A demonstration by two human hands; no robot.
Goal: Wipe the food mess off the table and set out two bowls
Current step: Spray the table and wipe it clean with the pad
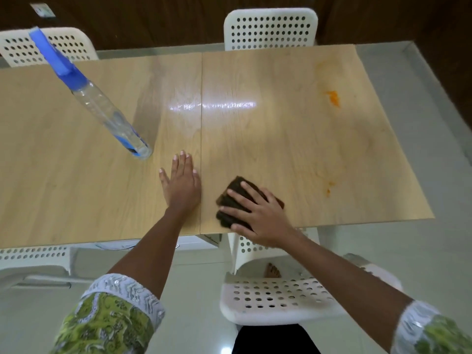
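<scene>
A: Looks like a home dining room: a light wood desk (255, 139) ringed by white perforated chairs (270, 28).

B: Agreed. Pale tiled floor (408, 251) underneath, dark wood panelling (153, 19) behind, and orange food smears (333, 98) on the desk.

Open bench with few things standing in the way

The bench (255, 139) is lying mostly bare across its middle and far right, giving a hand room to pass. A spray bottle (102, 106) is standing on the left half, blocking that side. The left hand (182, 182) is lying flat just beside the centre seam, and the right hand (258, 213) is pressing a dark cloth (236, 192) near the front edge. Orange smears (333, 98) are sitting flat toward the right. White chairs (270, 29) are crowding the far and near edges.
</scene>
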